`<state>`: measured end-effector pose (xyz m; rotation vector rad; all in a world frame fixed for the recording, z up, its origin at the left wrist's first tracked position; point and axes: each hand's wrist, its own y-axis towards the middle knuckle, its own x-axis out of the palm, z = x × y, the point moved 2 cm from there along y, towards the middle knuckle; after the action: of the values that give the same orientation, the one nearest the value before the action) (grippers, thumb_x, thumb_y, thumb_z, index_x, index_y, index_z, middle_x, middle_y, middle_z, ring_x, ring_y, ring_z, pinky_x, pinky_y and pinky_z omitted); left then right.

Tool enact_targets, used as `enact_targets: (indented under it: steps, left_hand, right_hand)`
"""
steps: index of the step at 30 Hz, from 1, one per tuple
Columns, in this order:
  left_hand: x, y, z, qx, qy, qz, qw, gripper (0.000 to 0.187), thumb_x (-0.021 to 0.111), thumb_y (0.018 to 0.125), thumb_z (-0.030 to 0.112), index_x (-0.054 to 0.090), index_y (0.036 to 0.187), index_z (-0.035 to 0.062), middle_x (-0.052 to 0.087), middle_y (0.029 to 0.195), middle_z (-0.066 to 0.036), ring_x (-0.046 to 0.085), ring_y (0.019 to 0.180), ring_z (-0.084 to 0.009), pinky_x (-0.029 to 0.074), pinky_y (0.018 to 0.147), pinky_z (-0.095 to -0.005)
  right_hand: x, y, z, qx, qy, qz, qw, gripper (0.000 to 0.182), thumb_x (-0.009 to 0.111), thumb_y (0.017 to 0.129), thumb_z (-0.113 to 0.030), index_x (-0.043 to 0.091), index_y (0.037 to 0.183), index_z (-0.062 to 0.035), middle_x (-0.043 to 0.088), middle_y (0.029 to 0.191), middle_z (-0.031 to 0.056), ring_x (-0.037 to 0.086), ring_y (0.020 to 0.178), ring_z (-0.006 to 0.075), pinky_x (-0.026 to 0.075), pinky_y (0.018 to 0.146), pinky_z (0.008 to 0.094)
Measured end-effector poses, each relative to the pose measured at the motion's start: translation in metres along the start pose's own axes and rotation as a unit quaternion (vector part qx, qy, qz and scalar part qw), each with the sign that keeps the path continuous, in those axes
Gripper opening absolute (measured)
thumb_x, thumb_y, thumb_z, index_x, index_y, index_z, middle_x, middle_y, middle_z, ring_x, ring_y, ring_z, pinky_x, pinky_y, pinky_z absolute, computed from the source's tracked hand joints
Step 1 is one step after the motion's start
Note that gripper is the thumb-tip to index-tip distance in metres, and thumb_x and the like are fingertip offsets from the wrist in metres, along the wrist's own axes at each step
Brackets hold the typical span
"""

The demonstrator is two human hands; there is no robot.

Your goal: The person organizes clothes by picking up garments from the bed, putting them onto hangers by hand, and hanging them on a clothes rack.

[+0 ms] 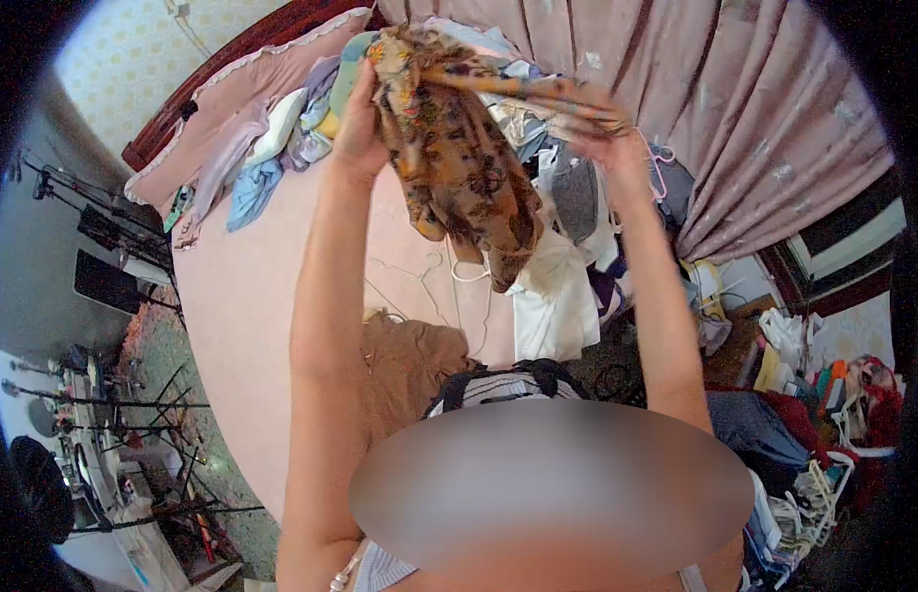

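My left hand (360, 128) is raised over the bed and closed on one side of a brown and black patterned garment (469, 163). Out to the right, my right hand (617, 153) grips another part of the same garment, stretched sideways and a little blurred. The rest of the cloth hangs in loose folds between and below my hands. Below it, thin wire hangers (431, 286) lie on the pink bed sheet (252, 286). A white garment (557, 316) lies below my right hand, and a brown cloth (419, 350) lies closer to my body.
Folded clothes (266, 173) line the bed's head by a pink pillow (232, 94). Pink curtains (774, 118) hang at the right. Black tripod stands (163, 405) are on the left floor. More clothes (765, 434) and white hangers (814, 503) are piled at lower right.
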<state>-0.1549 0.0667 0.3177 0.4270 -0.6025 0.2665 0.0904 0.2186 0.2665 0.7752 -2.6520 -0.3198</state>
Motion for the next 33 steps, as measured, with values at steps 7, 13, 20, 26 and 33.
enact_targets:
  steps: [7, 13, 20, 26, 33]
  left_hand:
    - [-0.04, 0.0, 0.02, -0.034, 0.018, 0.027, 0.999, 0.045, 0.037, 0.093, 0.037, 0.042, 0.122, 0.0027, 0.048, 0.122, -0.013, 0.049, 0.109, -0.0247, 0.039, 0.093, -0.0393]
    - [-0.045, 0.004, -0.006, -0.105, 0.028, 0.036, 0.993, 0.041, 0.041, 0.092, 0.035, 0.047, 0.115, 0.0019, 0.054, 0.113, -0.012, 0.054, 0.102, -0.0243, 0.044, 0.087, -0.0406]
    - [-0.028, -0.012, 0.011, -0.096, 0.106, 0.035, 0.989, 0.041, 0.044, 0.091, 0.036, 0.049, 0.113, 0.0022, 0.055, 0.111, -0.011, 0.055, 0.1, -0.0212, 0.045, 0.086, -0.0365]
    - [0.016, -0.01, 0.005, -0.09, 0.189, 0.016, 0.978, 0.051, 0.046, 0.088, 0.044, 0.048, 0.115, 0.0, 0.055, 0.111, -0.01, 0.052, 0.102, -0.0186, 0.042, 0.089, -0.0334]
    - [0.071, -0.014, -0.025, -0.045, 0.617, -0.128, 0.775, 0.063, 0.039, 0.084, 0.059, 0.055, 0.109, 0.0031, 0.059, 0.098, -0.017, 0.055, 0.092, -0.0258, 0.041, 0.082, -0.0336]
  right_hand:
    - [-0.046, 0.045, -0.099, -0.058, 0.077, -0.021, 0.995, 0.038, 0.024, 0.093, -0.021, 0.044, 0.116, 0.0019, 0.056, 0.109, 0.0138, 0.056, 0.1, 0.0305, 0.049, 0.084, 0.0383]
    - [-0.025, 0.046, -0.093, -0.006, 0.068, -0.039, 0.997, 0.041, 0.02, 0.094, -0.021, 0.04, 0.119, 0.0042, 0.052, 0.114, 0.0206, 0.055, 0.102, 0.0331, 0.049, 0.085, 0.0389]
    - [-0.031, 0.051, -0.08, -0.018, 0.108, -0.061, 0.992, 0.04, 0.029, 0.093, -0.025, 0.036, 0.122, 0.002, 0.05, 0.116, 0.0195, 0.054, 0.103, 0.0318, 0.05, 0.083, 0.0369]
    - [0.034, 0.026, -0.053, -0.192, -0.225, -0.083, 0.952, 0.069, 0.069, 0.073, -0.02, 0.031, 0.126, 0.001, 0.045, 0.12, 0.0158, 0.05, 0.107, 0.0261, 0.043, 0.088, 0.0328]
    - [0.092, -0.011, -0.034, -0.225, -0.354, -0.128, 0.899, 0.054, 0.063, 0.075, -0.01, 0.04, 0.123, -0.0029, 0.056, 0.106, 0.0101, 0.053, 0.1, 0.0176, 0.043, 0.082, 0.0288]
